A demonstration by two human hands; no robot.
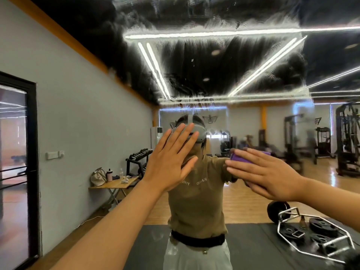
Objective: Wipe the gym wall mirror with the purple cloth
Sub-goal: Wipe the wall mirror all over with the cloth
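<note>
The wall mirror (243, 75) fills almost the whole view, its upper part smeared with wet streaks. My left hand (171, 162) lies flat on the glass at centre, fingers straight and spread. To its right, my right hand (261, 172) presses the purple cloth (240, 157) against the mirror with straight fingers; only the cloth's upper edge shows past my fingers. My own reflection stands behind both hands, in a tan shirt and a headset.
The glass reflects a folding table (115, 184) with a bag and bottles, a dumbbell rack (138, 158), weight machines (348, 137) at right, and a hex bar with plates (311, 232) on a dark mat. A dark-framed door (19, 172) is at far left.
</note>
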